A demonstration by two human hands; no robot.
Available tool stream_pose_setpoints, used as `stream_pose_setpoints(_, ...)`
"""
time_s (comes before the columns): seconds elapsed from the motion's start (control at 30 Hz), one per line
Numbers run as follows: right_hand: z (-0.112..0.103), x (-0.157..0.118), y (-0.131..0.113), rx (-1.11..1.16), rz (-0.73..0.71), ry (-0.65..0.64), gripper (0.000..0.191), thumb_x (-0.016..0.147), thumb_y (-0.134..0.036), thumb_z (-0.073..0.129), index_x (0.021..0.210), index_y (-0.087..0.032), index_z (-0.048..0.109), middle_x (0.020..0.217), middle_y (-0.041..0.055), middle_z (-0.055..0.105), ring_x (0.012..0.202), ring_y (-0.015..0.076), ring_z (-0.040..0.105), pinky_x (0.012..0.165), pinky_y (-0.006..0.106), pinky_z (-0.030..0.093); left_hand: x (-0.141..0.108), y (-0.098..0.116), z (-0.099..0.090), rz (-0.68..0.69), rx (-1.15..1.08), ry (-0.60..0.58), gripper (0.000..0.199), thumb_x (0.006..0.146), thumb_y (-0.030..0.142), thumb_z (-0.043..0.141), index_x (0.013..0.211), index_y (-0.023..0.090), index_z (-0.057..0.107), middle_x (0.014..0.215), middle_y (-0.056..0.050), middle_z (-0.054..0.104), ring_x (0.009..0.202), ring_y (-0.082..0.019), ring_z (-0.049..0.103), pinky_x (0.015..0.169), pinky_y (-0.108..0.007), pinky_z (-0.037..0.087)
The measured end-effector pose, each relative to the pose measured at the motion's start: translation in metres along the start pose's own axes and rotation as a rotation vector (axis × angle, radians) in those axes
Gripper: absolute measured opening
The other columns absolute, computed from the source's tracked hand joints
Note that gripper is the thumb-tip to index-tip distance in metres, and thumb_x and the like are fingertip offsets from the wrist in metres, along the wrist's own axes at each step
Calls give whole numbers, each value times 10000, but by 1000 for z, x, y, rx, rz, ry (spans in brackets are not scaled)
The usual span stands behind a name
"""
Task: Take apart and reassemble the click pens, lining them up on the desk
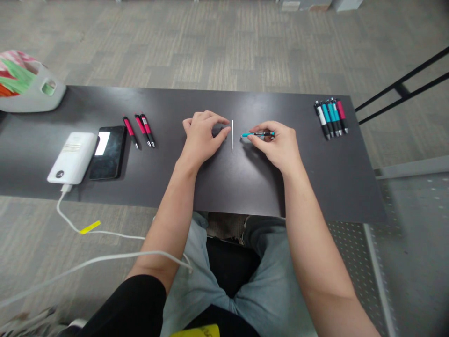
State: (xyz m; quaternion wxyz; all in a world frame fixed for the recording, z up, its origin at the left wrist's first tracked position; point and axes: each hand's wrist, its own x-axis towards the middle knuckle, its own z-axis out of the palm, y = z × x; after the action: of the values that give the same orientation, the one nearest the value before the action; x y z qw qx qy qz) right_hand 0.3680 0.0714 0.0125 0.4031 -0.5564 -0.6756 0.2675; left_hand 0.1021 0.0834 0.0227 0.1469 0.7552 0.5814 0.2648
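Observation:
A thin, pale pen refill (pixel 232 136) lies on the dark table between my two hands. My right hand (pixel 278 142) pinches a teal and black pen (pixel 249 134) between thumb and fingers, with the teal end pointing left. My left hand (pixel 203 135) is just left of the refill, thumb and index finger curved toward each other. A small dark piece shows between those fingertips, mostly hidden by the hand; its kind cannot be made out.
Pink and black pens (pixel 143 128) lie on the left, near a black phone (pixel 108 152) and a white power bank (pixel 73 157) with a cable (pixel 115 235). Several pens (pixel 330 117) form a row at the right. A white basket (pixel 52 89) stands far left.

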Motion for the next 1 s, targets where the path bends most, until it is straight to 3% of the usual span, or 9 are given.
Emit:
stream_pose_setpoints(0.2,-4,1,3,1,-34,62,127,1045,-397,936,1139,-312,918,1092,54,898,835,251,690,799,425,609,0,1,-1,-14,-1,8,215,1204,373,794,1373,375,926,1509,-93,892,1567,-435,715,1366,-654,463)
stream_pose_setpoints(0.3,-7,2,8,-35,-60,88,115,1069,-350,878,1167,-312,925,1167,76,909,925,281,737,856,445,629,1,0,-3,-30,-12,28,198,1198,379,810,1363,386,920,1504,-82,898,1567,-437,714,1377,-663,463)
stream_pose_setpoints(0.53,-7,1,16,-169,-89,-97,275,1044,-250,872,1302,-293,957,1180,99,880,908,293,748,1019,507,676,5,-12,-7,-68,-131,161,95,1214,404,836,1260,362,907,1484,-62,919,1525,-404,766,1423,-628,463)
stream_pose_setpoints(0.8,-6,-1,12,-84,-28,-129,266,991,-257,940,1252,-297,970,1238,81,849,766,220,665,978,489,684,7,-20,-8,-80,-169,197,130,1246,381,802,1308,331,905,1447,-69,933,1447,-330,811,1359,-508,569)
stream_pose_setpoints(1.0,-10,1,4,-63,3,-23,117,1091,-423,900,1147,-325,932,1193,89,880,874,277,696,968,493,676,4,-23,-19,-107,-175,224,112,1195,390,843,1238,312,911,1345,-57,955,1302,-314,852,1326,-501,606)
